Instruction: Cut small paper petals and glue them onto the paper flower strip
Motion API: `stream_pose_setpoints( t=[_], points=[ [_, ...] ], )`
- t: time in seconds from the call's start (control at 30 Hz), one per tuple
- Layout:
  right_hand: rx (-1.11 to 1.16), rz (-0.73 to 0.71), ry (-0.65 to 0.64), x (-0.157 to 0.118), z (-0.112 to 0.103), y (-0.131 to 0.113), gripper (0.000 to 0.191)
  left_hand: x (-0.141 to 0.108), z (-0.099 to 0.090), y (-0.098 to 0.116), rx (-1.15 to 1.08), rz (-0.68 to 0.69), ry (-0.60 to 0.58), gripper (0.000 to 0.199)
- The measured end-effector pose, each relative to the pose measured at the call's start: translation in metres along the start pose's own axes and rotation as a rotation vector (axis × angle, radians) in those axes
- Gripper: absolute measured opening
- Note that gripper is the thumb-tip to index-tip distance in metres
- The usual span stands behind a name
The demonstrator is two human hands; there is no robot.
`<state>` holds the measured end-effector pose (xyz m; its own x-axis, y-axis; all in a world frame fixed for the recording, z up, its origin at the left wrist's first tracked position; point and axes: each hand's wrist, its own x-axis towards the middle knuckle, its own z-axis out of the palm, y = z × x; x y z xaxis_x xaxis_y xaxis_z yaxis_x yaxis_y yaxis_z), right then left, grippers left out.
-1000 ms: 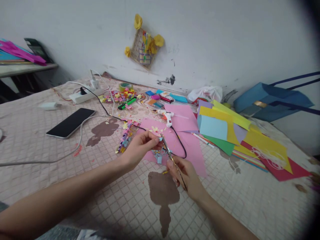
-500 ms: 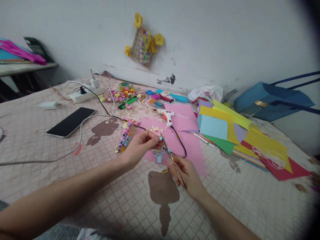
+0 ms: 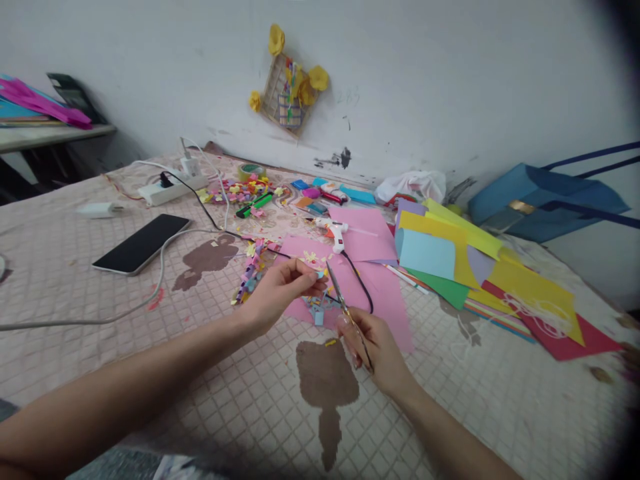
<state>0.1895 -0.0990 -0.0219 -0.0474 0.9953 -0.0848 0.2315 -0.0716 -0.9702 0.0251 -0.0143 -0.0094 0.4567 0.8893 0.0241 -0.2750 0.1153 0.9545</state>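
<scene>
Between thumb and fingertips my left hand (image 3: 287,290) pinches a small light blue piece of paper (image 3: 321,274). My right hand (image 3: 373,343) is closed around a pair of scissors (image 3: 345,308), whose blades point up and away, just right of the paper piece and apart from it. Under the hands lie light blue paper scraps (image 3: 319,315) on a pink sheet (image 3: 385,300). A white glue gun (image 3: 337,233) rests behind them on pink paper. Left of my left hand is a strip covered with small paper flowers (image 3: 250,270).
Coloured paper sheets (image 3: 435,253) are piled on the right, before a blue bag (image 3: 540,200). A phone (image 3: 143,245), a power strip (image 3: 173,189) and cables lie left. Loose paper flowers (image 3: 235,191), a green cutter (image 3: 254,205) and a tape roll (image 3: 251,172) sit at the back.
The scissors have moved slightly right, away from the light blue piece. My left hand has stayed nearly in place, still holding the piece.
</scene>
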Motion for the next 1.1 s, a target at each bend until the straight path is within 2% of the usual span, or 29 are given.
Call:
stream_pose_setpoints(
  t=[0.07,0.1,0.17,0.2,0.27,0.33,0.43,0.5,0.53,0.63,0.7,0.8,1.0,1.1],
  points=[
    [0.007,0.005,0.045,0.002,-0.004,0.001,0.04,0.004,-0.008,0.008,0.144,-0.013,-0.063,0.016],
    [0.013,0.009,0.067,0.004,-0.006,0.001,0.04,0.006,-0.012,0.013,0.277,-0.043,-0.142,0.015],
    [0.033,0.018,0.097,0.006,-0.011,0.002,0.041,0.008,-0.021,0.023,0.622,-0.039,-0.293,0.012],
    [0.044,0.023,0.105,0.007,-0.012,0.002,0.042,0.008,-0.025,0.026,0.821,0.002,-0.315,0.009],
    [0.062,0.031,0.113,0.008,-0.015,0.003,0.043,0.006,-0.029,0.029,1.131,0.068,-0.34,0.008],
    [0.068,0.039,0.119,0.009,-0.016,0.003,0.043,0.003,-0.029,0.027,1.316,0.084,-0.351,0.012],
    [0.066,0.061,0.123,0.01,-0.016,0.003,0.044,0.0,-0.024,0.02,1.473,0.106,-0.251,0.014],
    [0.065,0.065,0.124,0.01,-0.016,0.003,0.044,-0.001,-0.02,0.016,1.496,0.178,-0.171,0.016],
    [0.068,0.061,0.123,0.01,-0.016,0.003,0.044,-0.001,-0.017,0.014,1.477,0.221,-0.168,0.016],
    [0.075,0.045,0.124,0.009,-0.017,0.001,0.044,-0.003,-0.009,0.007,1.341,0.309,-0.3,0.014],
    [0.076,0.045,0.123,0.009,-0.017,0.0,0.045,-0.005,-0.005,0.001,1.266,0.312,-0.386,0.014],
    [0.071,0.05,0.123,0.009,-0.017,-0.001,0.046,-0.009,-0.003,-0.007,1.24,0.297,-0.425,0.021],
    [0.067,0.065,0.129,0.009,-0.016,-0.001,0.045,-0.008,-0.004,-0.011,1.183,0.286,-0.406,0.012],
    [0.057,0.054,0.12,0.009,-0.015,0.0,0.045,-0.006,-0.002,-0.007,1.084,0.219,-0.361,0.005]
  ],
)
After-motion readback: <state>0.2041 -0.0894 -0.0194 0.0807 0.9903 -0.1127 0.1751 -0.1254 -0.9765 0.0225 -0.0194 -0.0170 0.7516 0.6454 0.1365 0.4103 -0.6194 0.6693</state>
